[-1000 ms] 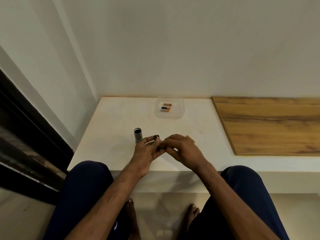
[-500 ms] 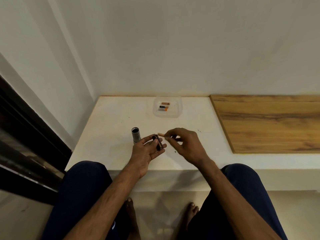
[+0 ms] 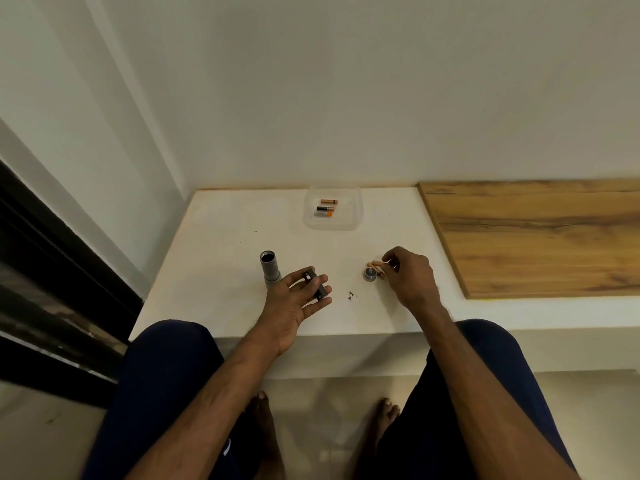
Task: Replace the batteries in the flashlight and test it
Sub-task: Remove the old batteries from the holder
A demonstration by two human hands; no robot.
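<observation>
A grey flashlight body [image 3: 269,269] stands upright on the white ledge [image 3: 221,258], its open end up. My left hand [image 3: 298,299] lies palm up just right of it and holds a black battery holder [image 3: 316,287] across the fingers. My right hand [image 3: 410,275] is further right, fingertips pinched on a copper-coloured battery [image 3: 375,264] that rests by other copper batteries on the ledge. The grey tail cap [image 3: 370,274] sits next to them.
A clear plastic tray [image 3: 349,221] near the wall holds three small batteries [image 3: 325,208]. A wooden board [image 3: 540,237] covers the ledge to the right. Small dark specks [image 3: 352,296] lie between my hands. My knees are under the front edge.
My right hand has pulled a copper battery out of the holder and carried it right, down beside the tail cap. My left hand has opened its fingers, still with the holder.
</observation>
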